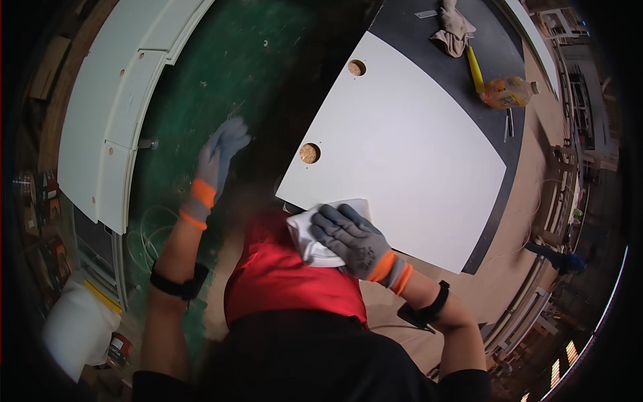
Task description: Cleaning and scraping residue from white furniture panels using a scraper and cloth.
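A white panel [408, 147] lies on a dark tabletop [418, 40], with two round hinge holes along its left edge. My right hand [351, 238], in a grey glove with an orange cuff, presses a folded white cloth [311, 241] at the panel's near edge. Its fingers lie over the cloth and partly hide it. To the left of the panel, my left hand [224, 151], gloved the same way, hangs over the green floor. Motion smears its fingers, and I see no object in it.
On the tabletop's far right are a crumpled beige rag [454, 33], a yellow-handled tool [475, 70] and a plastic bottle [509, 92] lying on its side. White panels [100, 127] are stacked at left. A white sack [80, 328] stands at lower left, near a loose hose [149, 231].
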